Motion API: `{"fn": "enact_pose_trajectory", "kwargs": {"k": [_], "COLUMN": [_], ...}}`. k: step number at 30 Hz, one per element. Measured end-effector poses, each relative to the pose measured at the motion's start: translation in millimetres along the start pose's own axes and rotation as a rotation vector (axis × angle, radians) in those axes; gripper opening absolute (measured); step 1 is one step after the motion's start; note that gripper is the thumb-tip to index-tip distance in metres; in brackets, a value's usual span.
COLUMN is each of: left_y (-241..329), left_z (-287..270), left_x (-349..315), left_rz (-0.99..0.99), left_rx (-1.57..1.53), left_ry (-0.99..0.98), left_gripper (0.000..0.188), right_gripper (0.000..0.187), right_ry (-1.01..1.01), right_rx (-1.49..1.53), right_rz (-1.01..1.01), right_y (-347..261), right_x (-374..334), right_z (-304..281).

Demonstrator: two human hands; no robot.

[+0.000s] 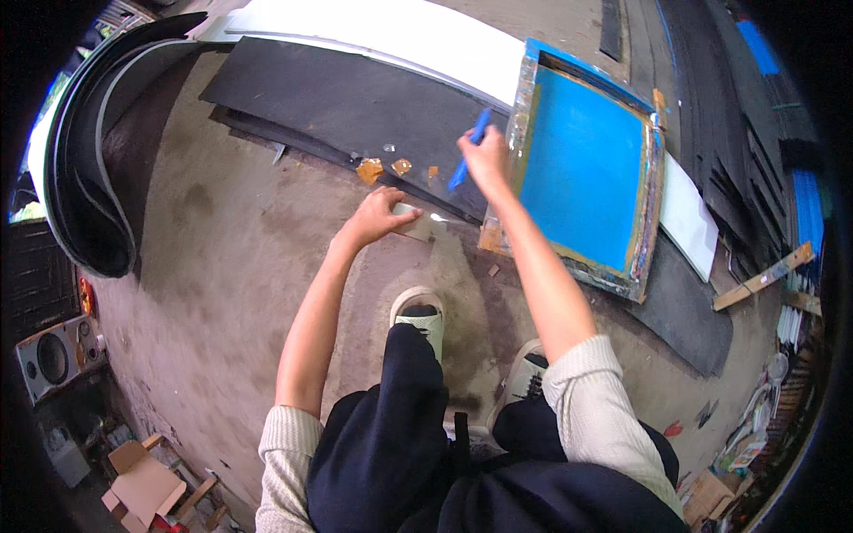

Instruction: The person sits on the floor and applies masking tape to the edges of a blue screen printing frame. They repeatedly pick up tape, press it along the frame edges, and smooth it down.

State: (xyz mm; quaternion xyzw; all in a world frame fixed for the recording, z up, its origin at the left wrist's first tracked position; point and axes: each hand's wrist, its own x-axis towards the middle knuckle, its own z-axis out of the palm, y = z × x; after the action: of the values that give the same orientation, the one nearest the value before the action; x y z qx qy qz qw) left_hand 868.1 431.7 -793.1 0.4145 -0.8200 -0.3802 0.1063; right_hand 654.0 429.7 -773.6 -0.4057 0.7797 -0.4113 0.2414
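My right grip [487,162] is closed round a slim blue tool [482,126], fingers wrapped about its middle, one end poking out at the far side & the other slanting down to the near left, over the near right part of the black sheet [355,99]. Can't tell if the tip's touching. My left grip [373,218] is nearer me & further left, thumb out to the right on a small pale block [414,224] just off the sheet's near edge; fingers partly bent, but whether they pinch it or only rest on it I can't tell. Btwn hands & sheet, a few scraps: a brownish-orange pc [369,171] on the left, a smaller one [402,166] just right of it (crumpled-looking, both). Right of my right grip lies a worn frame [526,115] w/ a blue panel [582,169] inside. Far side, beyond the black sheet: a long white sheet [391,40]. Far left, a big curled black roll [75,151]; near left, a speaker [55,360] & an open cardboard box [147,484]. To the right, past the frame, a white board [689,213] & a wooden strip [764,277]. My shoes [428,330] are on the floor [222,355], near side.
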Motion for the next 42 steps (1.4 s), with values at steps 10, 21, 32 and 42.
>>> {"fn": "enact_pose_trajectory", "kwargs": {"k": [10, 21, 32, 42], "left_y": [5, 18, 19, 34], "left_z": [-5, -6, -17, -28], "left_x": [7, 6, -4, -17], "left_rz": [-0.079, -0.054, -0.055, -0.127], "left_rx": [0.082, 0.073, 0.015, -0.125], "left_ry": [-0.052, -0.044, -0.064, -0.096], "left_gripper": [0.05, 0.05, 0.045, 0.042], "right_gripper": [0.034, 0.029, 0.028, 0.031], "right_ry": [-0.252, -0.28, -0.378, -0.166], "right_rx": [-0.257, -0.285, -0.299, -0.518], "right_rz": [0.184, 0.221, 0.232, 0.101], "right_y": [30, 37, 30, 57], "right_x": [-164, -174, -209, -127], "right_z": [-90, -79, -92, -103]}}
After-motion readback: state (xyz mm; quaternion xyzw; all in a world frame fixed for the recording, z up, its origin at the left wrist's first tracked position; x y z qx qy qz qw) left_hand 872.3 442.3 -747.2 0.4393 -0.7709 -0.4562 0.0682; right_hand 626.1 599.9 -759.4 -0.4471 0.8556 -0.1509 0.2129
